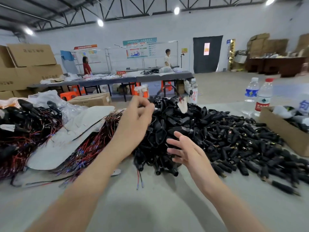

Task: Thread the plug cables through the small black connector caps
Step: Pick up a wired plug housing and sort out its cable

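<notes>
A heap of black plug housings (167,128) sits mid-table. Small black connector caps (242,141) spread out to its right. Bundles of red and black wires (90,146) lie on the left over white sheets. My left hand (137,118) is raised over the heap's far left side, its fingertips pinching a black plug cable (167,90) that arcs up and to the right; the image is blurred there. My right hand (185,148) hovers over the near side of the heap, fingers spread and holding nothing. One cable's red and black wire ends (139,180) poke out at the heap's front.
Two water bottles (251,94) (264,99) stand at the back right, and a third bottle (194,93) behind the heap. A cardboard box (284,131) sits at the right edge. Plastic bags (50,101) lie at the left. Two people stand at a far table.
</notes>
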{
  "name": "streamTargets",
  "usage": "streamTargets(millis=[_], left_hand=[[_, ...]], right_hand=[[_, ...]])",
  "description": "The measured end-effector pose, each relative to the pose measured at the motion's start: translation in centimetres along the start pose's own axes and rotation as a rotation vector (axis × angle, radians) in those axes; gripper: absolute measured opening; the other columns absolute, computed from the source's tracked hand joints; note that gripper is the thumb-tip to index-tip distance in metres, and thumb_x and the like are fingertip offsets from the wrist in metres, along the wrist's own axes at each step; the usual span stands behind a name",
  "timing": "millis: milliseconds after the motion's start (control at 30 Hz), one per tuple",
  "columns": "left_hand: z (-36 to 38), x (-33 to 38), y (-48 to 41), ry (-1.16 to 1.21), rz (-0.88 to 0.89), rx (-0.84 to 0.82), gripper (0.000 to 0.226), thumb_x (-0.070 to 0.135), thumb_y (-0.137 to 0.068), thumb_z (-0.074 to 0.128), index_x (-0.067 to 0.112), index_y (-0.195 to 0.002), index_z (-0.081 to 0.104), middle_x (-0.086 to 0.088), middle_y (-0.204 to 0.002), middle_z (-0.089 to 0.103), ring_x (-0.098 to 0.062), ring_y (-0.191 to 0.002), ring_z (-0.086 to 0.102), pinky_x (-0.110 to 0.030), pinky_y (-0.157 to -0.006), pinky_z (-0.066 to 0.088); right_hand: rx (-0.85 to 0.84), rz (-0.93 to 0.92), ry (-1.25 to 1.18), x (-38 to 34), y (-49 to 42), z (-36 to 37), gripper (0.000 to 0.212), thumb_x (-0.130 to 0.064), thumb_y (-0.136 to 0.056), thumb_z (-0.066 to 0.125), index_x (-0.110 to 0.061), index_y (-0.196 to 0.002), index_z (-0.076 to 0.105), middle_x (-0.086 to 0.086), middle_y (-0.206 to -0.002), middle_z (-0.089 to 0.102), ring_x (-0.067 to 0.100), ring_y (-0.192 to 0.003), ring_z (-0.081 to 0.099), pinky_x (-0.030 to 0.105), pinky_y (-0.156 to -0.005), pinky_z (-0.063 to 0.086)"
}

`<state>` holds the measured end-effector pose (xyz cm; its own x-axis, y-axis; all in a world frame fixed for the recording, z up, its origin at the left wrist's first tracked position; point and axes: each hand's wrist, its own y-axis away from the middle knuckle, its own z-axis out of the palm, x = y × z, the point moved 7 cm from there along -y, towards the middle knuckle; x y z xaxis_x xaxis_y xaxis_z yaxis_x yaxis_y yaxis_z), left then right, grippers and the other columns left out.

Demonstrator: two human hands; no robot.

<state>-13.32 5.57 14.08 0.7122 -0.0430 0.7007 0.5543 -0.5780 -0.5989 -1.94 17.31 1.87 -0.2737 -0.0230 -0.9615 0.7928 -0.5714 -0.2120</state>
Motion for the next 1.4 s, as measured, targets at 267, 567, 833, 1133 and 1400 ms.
streamTargets(millis=[267, 567, 833, 1133, 1400], left_hand=[[10.6, -3.8, 10.0, -0.112, -0.015, -0.29, 0.011, 0.044, -0.105, 0.041, 0.044, -0.108, 0.052, 0.016, -0.076, 0.061, -0.008, -0.068, 0.055, -0.034, -0.069, 0.047], [10.6, -6.9, 9.6, 1.051, -0.617, -0.085, 0.02, 0.031, -0.1, 0.043, 0.016, -0.092, 0.052, 0.007, -0.053, 0.033, -0.002, -0.033, 0.02, -0.011, -0.032, 0.015], [8.8, -12.7, 9.6, 1.138, -0.664, 0.222, 0.023, 0.027, -0.106, 0.039, 0.022, -0.095, 0.058, 0.006, -0.072, 0.065, -0.008, -0.057, 0.059, -0.024, -0.058, 0.047], [7.9, -12.9, 10.7, 1.087, -0.594, 0.256, 0.018, 0.03, -0.085, 0.058, 0.018, -0.099, 0.061, 0.002, -0.077, 0.066, -0.008, -0.06, 0.055, -0.019, -0.051, 0.046], [7.8, -12.6, 11.1, 0.895, -0.491, 0.255, 0.013, 0.029, -0.089, 0.061, 0.016, -0.092, 0.063, -0.007, -0.084, 0.069, -0.016, -0.071, 0.065, -0.026, -0.067, 0.058]], right_hand=[[0.148, -0.236, 0.084, -2.9, 1.3, -3.7, 0.03, -0.03, -0.109, 0.036, -0.023, -0.111, 0.065, -0.001, -0.1, 0.077, 0.014, -0.1, 0.071, 0.021, -0.082, 0.055], [-0.058, 0.001, 0.426, 1.6, -2.3, -2.4, 0.028, -0.052, -0.1, 0.046, -0.034, -0.107, 0.066, -0.011, -0.102, 0.074, 0.009, -0.093, 0.069, 0.028, -0.088, 0.049], [0.165, -0.05, 1.126, 8.9, -0.9, -2.7, 0.046, -0.058, -0.092, 0.054, -0.036, -0.133, 0.046, -0.012, -0.125, 0.05, 0.02, -0.104, 0.059, 0.032, -0.081, 0.042], [0.056, -0.078, 1.031, 9.2, 0.6, -2.9, 0.033, -0.033, -0.1, 0.054, -0.037, -0.133, 0.052, -0.017, -0.12, 0.058, 0.004, -0.105, 0.055, 0.022, -0.089, 0.043], [0.026, -0.163, 0.757, 7.6, 3.2, -4.9, 0.03, -0.041, -0.101, 0.05, -0.046, -0.13, 0.051, -0.028, -0.115, 0.055, 0.0, -0.112, 0.055, 0.021, -0.093, 0.044]])
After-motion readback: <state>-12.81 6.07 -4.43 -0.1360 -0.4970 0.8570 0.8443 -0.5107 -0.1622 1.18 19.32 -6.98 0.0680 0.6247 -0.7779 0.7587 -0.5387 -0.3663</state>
